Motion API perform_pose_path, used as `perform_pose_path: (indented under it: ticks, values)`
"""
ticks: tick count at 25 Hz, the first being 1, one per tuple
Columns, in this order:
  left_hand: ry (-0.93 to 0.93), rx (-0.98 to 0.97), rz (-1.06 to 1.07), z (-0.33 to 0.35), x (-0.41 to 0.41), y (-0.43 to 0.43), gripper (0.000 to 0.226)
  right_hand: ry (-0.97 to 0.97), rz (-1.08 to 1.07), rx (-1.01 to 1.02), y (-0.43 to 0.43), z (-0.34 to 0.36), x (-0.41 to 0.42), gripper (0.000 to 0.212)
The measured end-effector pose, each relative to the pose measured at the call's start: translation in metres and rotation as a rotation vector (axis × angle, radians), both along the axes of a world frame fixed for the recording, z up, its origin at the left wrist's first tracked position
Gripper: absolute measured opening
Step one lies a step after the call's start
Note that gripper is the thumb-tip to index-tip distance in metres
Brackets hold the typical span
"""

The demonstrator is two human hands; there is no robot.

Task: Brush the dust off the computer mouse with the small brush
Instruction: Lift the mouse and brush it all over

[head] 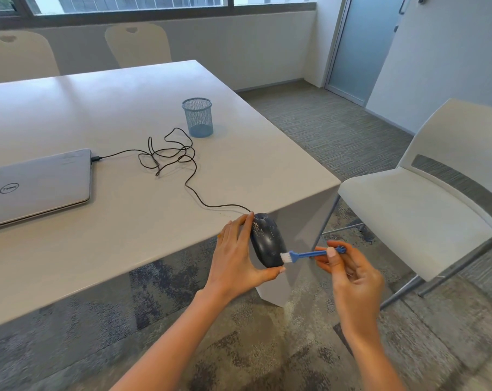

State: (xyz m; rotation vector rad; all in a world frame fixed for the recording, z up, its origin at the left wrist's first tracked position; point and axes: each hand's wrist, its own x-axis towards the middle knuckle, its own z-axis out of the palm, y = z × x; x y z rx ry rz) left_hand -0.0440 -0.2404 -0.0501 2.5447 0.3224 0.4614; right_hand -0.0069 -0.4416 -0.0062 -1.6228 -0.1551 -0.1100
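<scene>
The left hand (236, 255) grips the dark mouse (267, 239), tilted on its side, just off the near corner of the counter (126, 221). The right hand (349, 277) pinches the blue handle of the small brush (309, 253); its white bristles touch the mouse's lower end near the left thumb. From the mouse's far end, a black cable (182, 162) loops across the counter to a closed laptop (36, 184). A blue mesh cup (198, 117) stands farther away.
</scene>
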Motion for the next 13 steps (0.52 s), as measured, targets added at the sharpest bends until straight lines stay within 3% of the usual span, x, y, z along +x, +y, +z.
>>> perform_pose_path:
  ticks: [4, 13]
  values:
    - [-0.001, -0.005, -0.001, -0.001, 0.0, 0.001, 0.123, 0.006, -0.068, 0.015, -0.007, 0.002, 0.006, 0.014]
    - [-0.04, 0.013, -0.013, 0.0, -0.002, 0.0, 0.12, 0.027, -0.004, 0.099, 0.014, -0.001, -0.015, 0.013]
